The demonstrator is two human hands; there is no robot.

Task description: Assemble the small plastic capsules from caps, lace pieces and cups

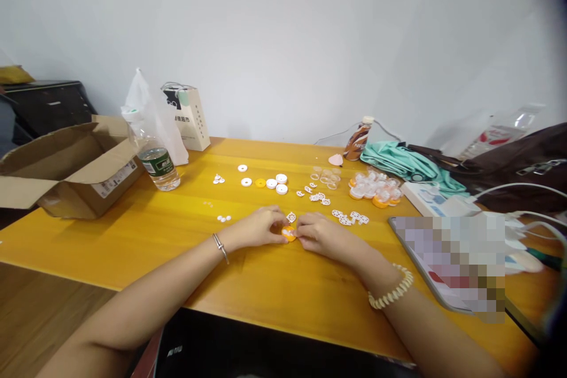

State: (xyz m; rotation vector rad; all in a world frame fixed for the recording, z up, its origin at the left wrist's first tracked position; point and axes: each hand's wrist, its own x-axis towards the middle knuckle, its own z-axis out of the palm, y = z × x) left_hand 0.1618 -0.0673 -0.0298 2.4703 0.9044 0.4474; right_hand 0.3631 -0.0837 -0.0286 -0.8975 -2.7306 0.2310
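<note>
Orange disc (289, 237), two-handed grip at centre.
Left hand (267, 226) and right hand (319, 234) pinch the disc from opposite sides, about midway between the near and far edges of the bench (257, 283). A white openwork piece (291, 217) lies just beyond; clear-topped orange pieces (375, 188) cluster toward the right edge; a cardboard box (82, 189) stands toward the left.

From where I stand, amb. light is soft, mod. bright. Wall (283, 47) beyond fingers (306, 228): evenly lit, faint shadow far R. Tablet (452, 269) R of fingers: pixelated. Extreme upper-R edge: dark, blurred. Small white parts (341, 218) nr. fingers: slightly soft.
</note>
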